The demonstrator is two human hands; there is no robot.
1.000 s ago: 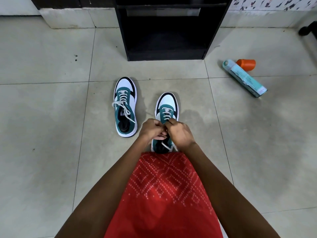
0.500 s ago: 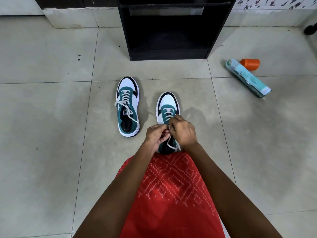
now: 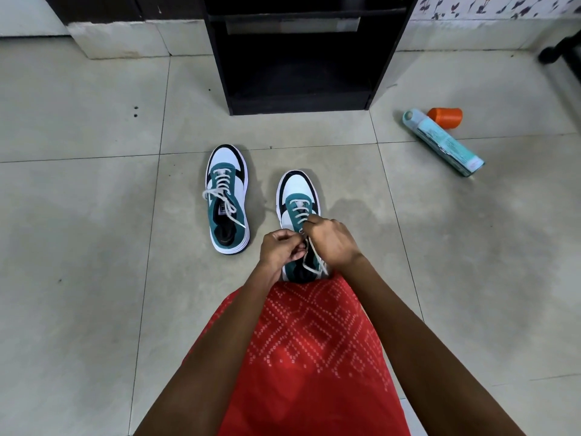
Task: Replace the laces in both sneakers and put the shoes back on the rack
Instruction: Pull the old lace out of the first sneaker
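Two teal, white and black sneakers stand on the tiled floor, toes pointing at the black shoe rack (image 3: 301, 99). The left sneaker (image 3: 227, 199) is laced in white, its loose lace ends trailing over the tongue and side. Over the upper eyelets of the right sneaker (image 3: 297, 191), my left hand (image 3: 280, 251) and my right hand (image 3: 330, 240) meet, each pinching the white lace (image 3: 311, 265). One lace end hangs down past the heel opening. My hands hide that shoe's middle.
A teal spray can (image 3: 443, 143) lies on its side at the right, with an orange cap (image 3: 445, 117) beside it. My red patterned garment (image 3: 311, 357) covers the floor just behind the right sneaker. A dark object (image 3: 559, 51) sits at the far right edge.
My two hands have stayed together over the right sneaker, shifting slightly as they work the lace. The view has tilted a little. The left sneaker has not moved.
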